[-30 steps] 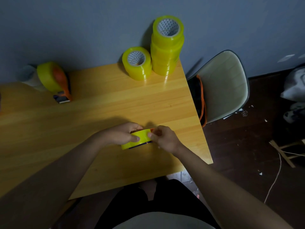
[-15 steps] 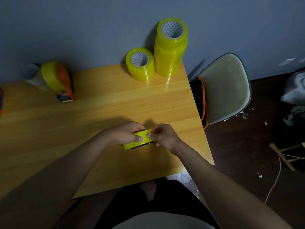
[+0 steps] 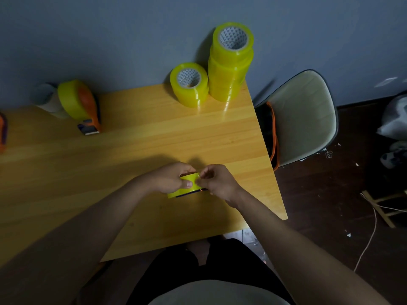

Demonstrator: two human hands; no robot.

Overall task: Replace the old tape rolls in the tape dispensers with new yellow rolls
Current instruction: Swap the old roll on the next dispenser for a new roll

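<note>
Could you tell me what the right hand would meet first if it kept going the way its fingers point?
Almost at once, the yellow tape roll its fingertips already pinch; just beyond that, the left hand.

A yellow wooden table [image 3: 143,146] stands against the wall. At its far right corner sit a single yellow roll [image 3: 189,84] and, just beside it, a stack of rolls [image 3: 230,62]. Far left lies a loaded dispenser [image 3: 81,106] by a grey empty core [image 3: 45,97], another dispenser [image 3: 2,134] at the edge
</note>
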